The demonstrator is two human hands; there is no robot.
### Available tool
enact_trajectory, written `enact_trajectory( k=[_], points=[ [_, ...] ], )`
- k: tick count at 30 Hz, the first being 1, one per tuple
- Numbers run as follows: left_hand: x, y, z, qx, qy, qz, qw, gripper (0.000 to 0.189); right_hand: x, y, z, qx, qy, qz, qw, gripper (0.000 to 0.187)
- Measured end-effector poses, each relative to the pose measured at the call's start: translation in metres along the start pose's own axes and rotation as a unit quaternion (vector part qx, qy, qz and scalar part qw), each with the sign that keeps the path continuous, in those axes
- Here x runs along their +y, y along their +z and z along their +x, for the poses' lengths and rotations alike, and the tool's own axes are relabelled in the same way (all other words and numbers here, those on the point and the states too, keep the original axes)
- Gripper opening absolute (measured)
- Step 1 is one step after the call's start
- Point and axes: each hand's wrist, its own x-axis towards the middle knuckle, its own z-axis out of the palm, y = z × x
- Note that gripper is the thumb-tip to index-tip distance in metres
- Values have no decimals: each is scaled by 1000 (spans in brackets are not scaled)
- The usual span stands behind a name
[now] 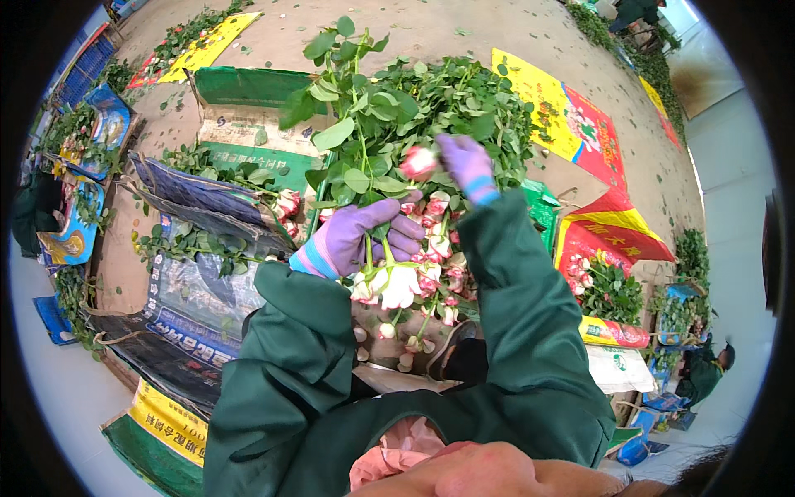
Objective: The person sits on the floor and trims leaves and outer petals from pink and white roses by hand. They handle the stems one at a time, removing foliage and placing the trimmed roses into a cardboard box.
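Observation:
My left hand point(366, 239), in a purple knit glove with a blue and pink cuff, is closed around the stems of white roses point(392, 286), whose blooms hang below the palm. My right hand point(466, 163), in a matching glove, is slightly blurred at the upper right. A red-and-white rose bloom point(418, 163) lies just left of its fingertips; whether they touch it I cannot tell. Leafy rose stems point(360, 124) stand above my left hand. Beyond them spreads a big heap of leafy stems point(447, 99), with pink-edged rose blooms point(438, 245) at its near end.
Printed woven sacks lie around: a green and white one point(254, 118), a dark one point(180, 348) at left, and a red and yellow one point(602, 230) with roses at right. Leaves litter the floor point(435, 31). Other people point(705, 373) are at the right, left and upper right edges.

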Motion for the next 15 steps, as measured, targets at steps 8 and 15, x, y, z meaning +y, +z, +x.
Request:
enact_trajectory(
  k=[8, 15],
  points=[
    [-45, 7, 22, -8, -62, -6, 998, 43, 134, -110, -62, -190, 189, 576, 773, 20],
    [-77, 30, 19, -71, -81, -72, 992, 43, 76, -122, -171, -159, 48, 614, 771, 9]
  ],
)
